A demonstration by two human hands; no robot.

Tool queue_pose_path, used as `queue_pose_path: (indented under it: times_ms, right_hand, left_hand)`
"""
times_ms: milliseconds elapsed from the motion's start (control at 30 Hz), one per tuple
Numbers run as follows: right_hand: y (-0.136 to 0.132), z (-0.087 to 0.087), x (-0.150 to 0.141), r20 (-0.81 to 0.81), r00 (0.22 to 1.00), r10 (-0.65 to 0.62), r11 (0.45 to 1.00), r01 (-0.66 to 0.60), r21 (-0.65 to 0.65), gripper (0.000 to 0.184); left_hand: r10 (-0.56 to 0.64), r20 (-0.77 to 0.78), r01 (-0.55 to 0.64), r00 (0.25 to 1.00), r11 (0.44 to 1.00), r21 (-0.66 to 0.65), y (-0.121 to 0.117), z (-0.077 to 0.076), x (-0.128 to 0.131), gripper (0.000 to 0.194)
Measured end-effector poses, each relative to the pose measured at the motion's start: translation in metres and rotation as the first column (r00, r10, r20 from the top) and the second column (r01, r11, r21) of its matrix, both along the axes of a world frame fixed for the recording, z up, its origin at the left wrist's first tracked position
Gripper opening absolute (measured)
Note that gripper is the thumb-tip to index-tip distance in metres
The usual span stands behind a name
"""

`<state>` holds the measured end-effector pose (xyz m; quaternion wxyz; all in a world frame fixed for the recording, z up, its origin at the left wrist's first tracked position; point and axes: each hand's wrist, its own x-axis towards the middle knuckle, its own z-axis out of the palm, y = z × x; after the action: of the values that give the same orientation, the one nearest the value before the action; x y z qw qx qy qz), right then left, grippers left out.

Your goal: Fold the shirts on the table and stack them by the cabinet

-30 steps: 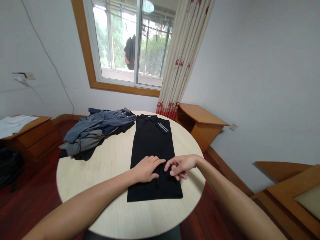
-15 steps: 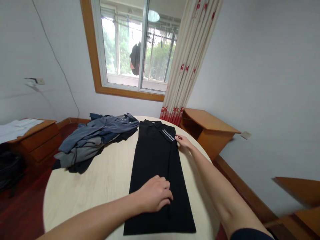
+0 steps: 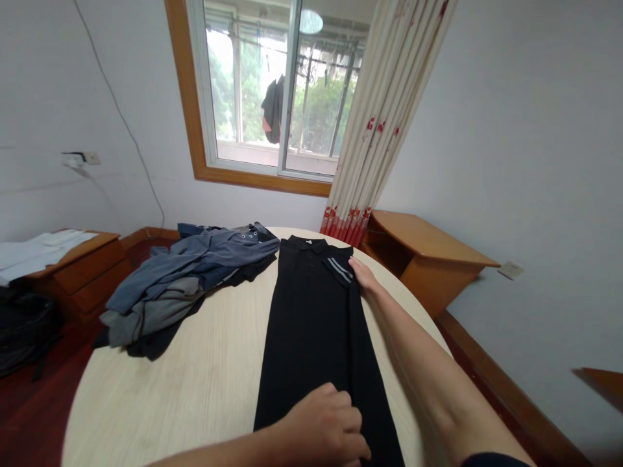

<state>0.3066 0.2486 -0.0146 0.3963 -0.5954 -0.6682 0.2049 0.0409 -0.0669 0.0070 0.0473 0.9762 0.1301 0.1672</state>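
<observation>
A black polo shirt [image 3: 311, 318], folded into a long narrow strip, lies lengthwise on the round pale wooden table [image 3: 195, 376], its collar at the far end. My left hand [image 3: 326, 431] rests on the shirt's near end with curled fingers pressing the fabric. My right hand [image 3: 363, 275] reaches to the far end and touches the shirt's right edge beside the grey-striped sleeve cuff [image 3: 339, 269]; its fingers look pressed together on the fabric edge.
A heap of grey and blue clothes [image 3: 189, 275] lies on the table's far left. A low wooden cabinet [image 3: 428, 259] stands beyond on the right, a wooden drawer unit [image 3: 68, 272] on the left. Window and curtain [image 3: 384, 110] are behind.
My right hand went from the shirt's near part to its far right edge by the sleeve. My left hand stayed on the near end, and the view moved closer to the table.
</observation>
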Motion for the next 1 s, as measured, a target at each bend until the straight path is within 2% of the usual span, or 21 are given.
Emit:
queue_pose_path:
  times_ms: [133, 233, 467, 600, 733, 833, 900, 1000]
  right_hand:
    - [0.003, 0.013, -0.024, 0.115, 0.991, 0.069, 0.997, -0.067, -0.024, 0.075]
    - [0.006, 0.019, -0.046, 0.209, 0.969, 0.135, 0.989, -0.120, -0.083, 0.073]
    - [0.004, 0.016, -0.079, 0.434, 0.874, 0.218, 0.965, -0.128, -0.227, 0.066]
    - [-0.008, 0.009, -0.086, 0.583, 0.781, 0.223, 0.968, -0.105, -0.230, 0.070]
    - [-0.011, 0.008, -0.090, 0.673, 0.705, 0.221, 0.970, -0.084, -0.230, 0.081]
    - [0.002, 0.008, -0.088, 0.649, 0.732, 0.207, 0.967, -0.052, -0.249, 0.083]
    - [0.016, 0.007, -0.085, 0.617, 0.766, 0.178, 0.971, -0.034, -0.237, 0.081]
    - [0.041, 0.001, -0.082, 0.592, 0.791, 0.155, 0.976, -0.030, -0.215, 0.079]
  left_hand:
    - [-0.023, 0.046, 0.020, 0.999, 0.997, 0.079, -0.001, 0.001, -0.001, 0.014]
    - [-0.035, 0.070, 0.027, 0.997, 0.993, 0.112, 0.000, 0.004, -0.003, 0.019]
    - [-0.115, 0.069, 0.098, 0.991, 0.974, 0.205, 0.003, 0.003, -0.004, 0.029]
    - [-0.125, 0.002, 0.123, 0.992, 0.978, 0.167, 0.005, -0.007, -0.006, 0.023]
    - [-0.156, -0.014, 0.156, 0.988, 0.985, 0.068, 0.007, -0.028, -0.004, 0.021]
    - [-0.170, -0.019, 0.169, 0.985, 0.986, -0.008, 0.011, -0.041, 0.000, 0.023]
    - [-0.145, 0.003, 0.145, 0.989, 0.989, -0.033, 0.015, -0.045, 0.001, 0.020]
    - [0.037, 0.089, -0.038, 0.995, 0.999, 0.010, 0.024, -0.044, -0.004, 0.015]
